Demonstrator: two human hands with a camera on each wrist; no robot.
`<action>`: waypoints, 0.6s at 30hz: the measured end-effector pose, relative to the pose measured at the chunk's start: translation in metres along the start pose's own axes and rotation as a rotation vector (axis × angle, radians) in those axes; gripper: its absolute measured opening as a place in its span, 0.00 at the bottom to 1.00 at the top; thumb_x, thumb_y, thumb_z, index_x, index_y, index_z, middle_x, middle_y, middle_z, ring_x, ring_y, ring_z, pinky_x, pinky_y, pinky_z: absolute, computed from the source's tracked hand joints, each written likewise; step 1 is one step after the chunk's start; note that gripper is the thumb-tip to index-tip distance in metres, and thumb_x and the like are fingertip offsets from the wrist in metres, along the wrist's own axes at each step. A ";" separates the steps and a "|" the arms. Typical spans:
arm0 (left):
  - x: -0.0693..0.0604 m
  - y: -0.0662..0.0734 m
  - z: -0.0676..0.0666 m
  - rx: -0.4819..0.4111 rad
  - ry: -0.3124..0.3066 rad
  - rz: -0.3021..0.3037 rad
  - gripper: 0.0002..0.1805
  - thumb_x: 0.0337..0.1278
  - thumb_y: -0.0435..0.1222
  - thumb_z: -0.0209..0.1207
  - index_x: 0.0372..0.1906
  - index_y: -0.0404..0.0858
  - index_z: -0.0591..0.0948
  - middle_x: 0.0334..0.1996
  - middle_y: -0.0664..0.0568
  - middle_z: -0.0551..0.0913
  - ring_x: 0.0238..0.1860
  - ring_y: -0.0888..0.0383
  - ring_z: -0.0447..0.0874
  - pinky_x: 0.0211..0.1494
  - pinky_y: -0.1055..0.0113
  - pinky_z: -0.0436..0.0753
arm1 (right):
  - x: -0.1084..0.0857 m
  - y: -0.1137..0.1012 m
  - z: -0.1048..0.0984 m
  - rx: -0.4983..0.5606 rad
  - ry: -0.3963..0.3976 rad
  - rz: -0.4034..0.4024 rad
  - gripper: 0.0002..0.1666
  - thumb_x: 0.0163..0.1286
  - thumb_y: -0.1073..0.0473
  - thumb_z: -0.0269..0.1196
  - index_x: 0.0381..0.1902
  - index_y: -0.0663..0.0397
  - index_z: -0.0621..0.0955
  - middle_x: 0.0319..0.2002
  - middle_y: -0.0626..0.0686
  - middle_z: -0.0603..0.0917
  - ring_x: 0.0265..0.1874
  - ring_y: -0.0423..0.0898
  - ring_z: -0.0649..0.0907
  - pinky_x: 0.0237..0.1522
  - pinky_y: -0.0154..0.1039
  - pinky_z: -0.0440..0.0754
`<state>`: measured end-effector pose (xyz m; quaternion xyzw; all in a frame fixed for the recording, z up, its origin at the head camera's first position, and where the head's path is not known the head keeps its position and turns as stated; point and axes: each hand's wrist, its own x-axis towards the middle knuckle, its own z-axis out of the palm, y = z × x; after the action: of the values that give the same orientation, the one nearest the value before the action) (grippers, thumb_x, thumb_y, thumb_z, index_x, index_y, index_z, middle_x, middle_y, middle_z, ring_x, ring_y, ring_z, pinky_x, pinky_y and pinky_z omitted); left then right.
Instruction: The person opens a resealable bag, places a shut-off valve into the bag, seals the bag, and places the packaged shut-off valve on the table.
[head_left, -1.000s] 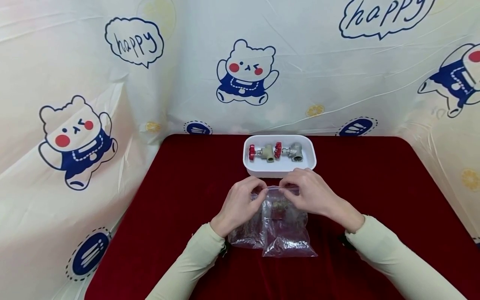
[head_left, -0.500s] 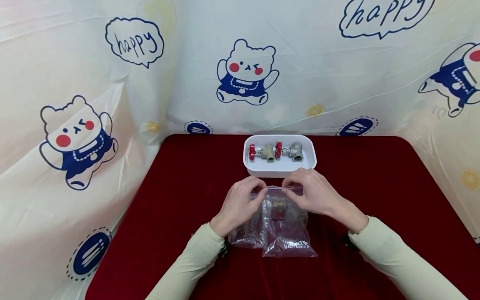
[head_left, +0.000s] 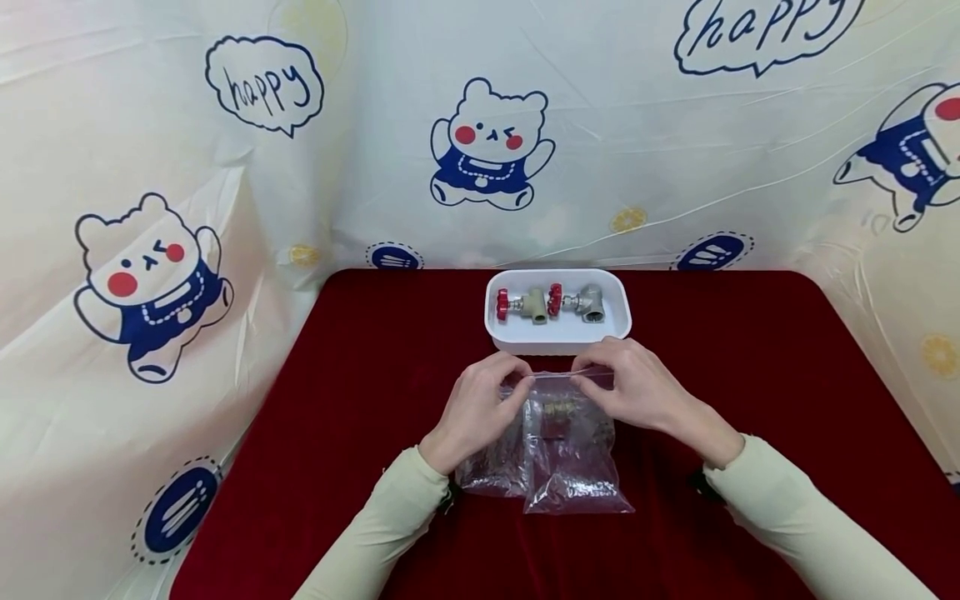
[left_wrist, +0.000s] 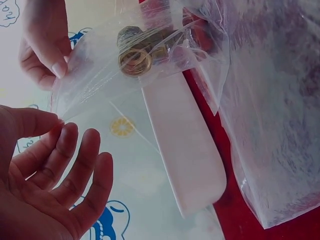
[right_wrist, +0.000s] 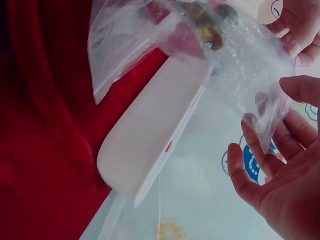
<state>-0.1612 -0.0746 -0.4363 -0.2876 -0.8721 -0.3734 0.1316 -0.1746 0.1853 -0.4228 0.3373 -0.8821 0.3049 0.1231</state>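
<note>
A clear zip-lock bag [head_left: 581, 479] hangs between the two hands, its mouth edge uppermost. Inside it lies a brass valve [left_wrist: 135, 60] with a red part, blurred by the plastic. My left hand [head_left: 476, 408] pinches the left of the bag's top edge between thumb and forefinger; the other fingers are loosely bent in the left wrist view. Farther right along the same edge, my right hand [head_left: 637, 392] pinches the strip with thumb and fingers. More clear plastic bags [head_left: 495, 471] lie below the left hand, partly hidden by it.
Just beyond the hands stands a white tray [head_left: 555, 343]. It holds a tan valve [head_left: 536, 307] and a grey metal valve [head_left: 592, 302], both with red handwheels. Dark red cloth [head_left: 375, 367] covers the table, and a printed curtain [head_left: 615, 150] hangs behind and at the sides.
My right hand has slid a little to the right along the bag's top edge, away from the left hand. The left hand keeps its place, and the bag stays nearly still.
</note>
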 end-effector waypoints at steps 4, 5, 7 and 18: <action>0.000 0.000 0.001 0.000 0.001 -0.005 0.02 0.71 0.34 0.66 0.39 0.42 0.87 0.39 0.57 0.86 0.39 0.62 0.85 0.42 0.66 0.84 | -0.003 0.003 0.000 0.009 0.005 0.012 0.06 0.64 0.64 0.74 0.36 0.48 0.89 0.34 0.43 0.86 0.35 0.40 0.82 0.38 0.43 0.83; 0.000 0.000 0.001 -0.001 0.001 -0.004 0.02 0.72 0.34 0.66 0.39 0.43 0.87 0.39 0.57 0.86 0.38 0.62 0.84 0.41 0.65 0.84 | -0.003 0.003 0.000 0.014 0.008 0.007 0.05 0.64 0.65 0.74 0.36 0.49 0.89 0.34 0.43 0.86 0.35 0.40 0.82 0.38 0.44 0.83; 0.000 0.000 0.001 -0.001 -0.004 -0.007 0.03 0.72 0.34 0.65 0.40 0.42 0.88 0.39 0.56 0.86 0.38 0.62 0.84 0.41 0.66 0.84 | -0.004 0.003 0.000 0.023 0.010 0.003 0.05 0.65 0.65 0.73 0.36 0.50 0.89 0.35 0.44 0.86 0.35 0.41 0.82 0.38 0.45 0.83; -0.002 -0.001 -0.002 0.009 -0.007 -0.025 0.03 0.70 0.33 0.66 0.39 0.43 0.88 0.38 0.58 0.86 0.37 0.63 0.83 0.40 0.66 0.83 | -0.008 0.005 -0.001 0.064 0.050 0.045 0.03 0.67 0.62 0.74 0.35 0.51 0.88 0.35 0.44 0.86 0.36 0.40 0.83 0.37 0.43 0.83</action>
<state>-0.1601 -0.0770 -0.4364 -0.2775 -0.8778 -0.3698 0.1251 -0.1721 0.1935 -0.4279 0.3136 -0.8758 0.3440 0.1276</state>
